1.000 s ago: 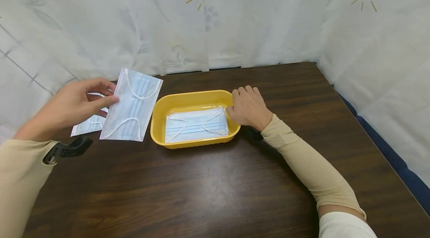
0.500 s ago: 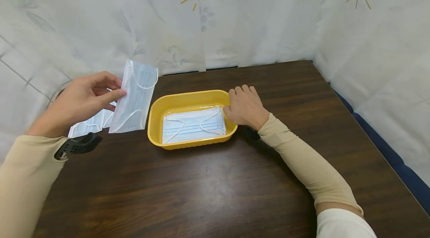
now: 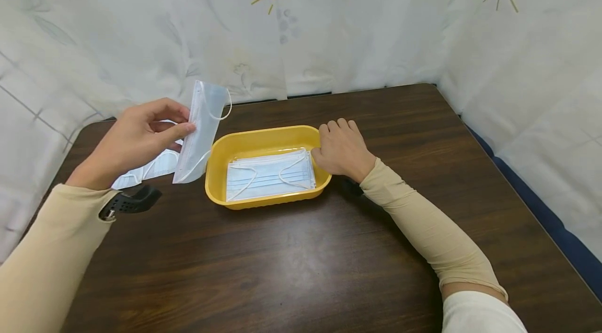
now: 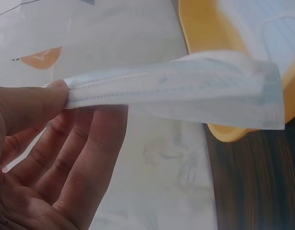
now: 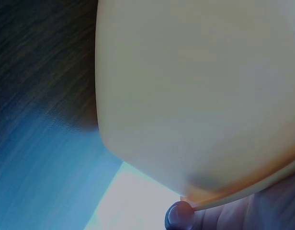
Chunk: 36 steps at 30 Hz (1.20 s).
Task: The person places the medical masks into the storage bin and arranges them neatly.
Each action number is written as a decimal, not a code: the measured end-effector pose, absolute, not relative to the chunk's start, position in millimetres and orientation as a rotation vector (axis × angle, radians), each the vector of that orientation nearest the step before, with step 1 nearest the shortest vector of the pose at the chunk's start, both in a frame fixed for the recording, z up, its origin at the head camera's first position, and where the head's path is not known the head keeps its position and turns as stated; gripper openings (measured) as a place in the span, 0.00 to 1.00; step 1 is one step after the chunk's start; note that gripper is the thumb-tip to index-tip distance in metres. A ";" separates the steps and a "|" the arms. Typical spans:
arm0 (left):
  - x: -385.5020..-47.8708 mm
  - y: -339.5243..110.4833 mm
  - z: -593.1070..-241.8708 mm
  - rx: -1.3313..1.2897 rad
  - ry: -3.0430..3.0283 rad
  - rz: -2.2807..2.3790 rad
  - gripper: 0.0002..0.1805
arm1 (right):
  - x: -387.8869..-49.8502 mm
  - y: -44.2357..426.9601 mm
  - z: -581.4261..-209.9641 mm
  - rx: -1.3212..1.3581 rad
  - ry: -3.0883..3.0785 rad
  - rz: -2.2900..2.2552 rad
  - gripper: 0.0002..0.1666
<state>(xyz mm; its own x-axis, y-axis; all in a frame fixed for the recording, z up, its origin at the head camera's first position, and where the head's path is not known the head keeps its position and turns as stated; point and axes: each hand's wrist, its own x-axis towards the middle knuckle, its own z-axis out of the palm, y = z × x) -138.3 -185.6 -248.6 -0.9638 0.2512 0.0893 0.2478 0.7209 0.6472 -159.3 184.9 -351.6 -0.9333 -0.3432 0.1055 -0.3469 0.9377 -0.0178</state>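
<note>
A light-blue face mask (image 3: 203, 139) with white ear loops hangs from my left hand (image 3: 136, 142), pinched at its edge between thumb and fingers. It is tilted, just left of a yellow plastic tray (image 3: 268, 140). In the left wrist view, the held mask (image 4: 176, 93) is seen nearly edge-on. Inside the tray lies a stack of blue masks (image 3: 268, 179), ear loops on top. My right hand (image 3: 345, 150) grips the tray's right rim. The right wrist view shows the tray's outer wall (image 5: 186, 96) and a fingertip under the rim.
More masks (image 3: 162, 164) lie on the table behind my left hand, partly hidden by it. The dark wooden table (image 3: 291, 270) meets a patterned white curtain (image 3: 329, 35) at the back. A black strap (image 3: 131, 201) is on my left wrist.
My left hand has moved right toward the tray, carrying the mask, which has turned more edge-on. More of the masks behind it now shows. The right hand has stayed on the rim.
</note>
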 end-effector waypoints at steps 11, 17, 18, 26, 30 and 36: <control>-139.8 -168.0 -248.1 0.448 2.872 1.183 0.13 | -158.8 184.4 -350.1 0.533 -3.011 0.045 0.19; -138.9 -156.8 -248.8 0.501 2.850 1.224 0.12 | -156.5 183.4 -349.5 0.545 -3.003 0.050 0.18; -138.7 -155.1 -248.5 0.510 2.849 1.229 0.12 | -156.3 183.4 -349.5 0.545 -3.001 0.048 0.18; -139.7 -143.1 -250.0 0.548 2.808 1.221 0.10 | -155.7 182.5 -348.7 0.538 -3.004 0.040 0.18; -141.3 -137.7 -253.6 0.576 2.776 1.184 0.09 | -154.6 182.2 -348.6 0.544 -3.000 0.044 0.18; -141.0 -130.0 -254.8 0.681 2.727 1.117 0.07 | -153.0 181.5 -347.8 0.552 -2.990 0.044 0.18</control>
<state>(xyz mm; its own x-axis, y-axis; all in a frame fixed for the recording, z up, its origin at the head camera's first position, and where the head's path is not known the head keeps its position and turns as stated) -141.0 -130.0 -254.8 -0.8921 0.4478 0.0600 0.3612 0.6271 0.6902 -153.0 181.5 -347.8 -0.9293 -0.3544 0.1037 -0.3573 0.9339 -0.0101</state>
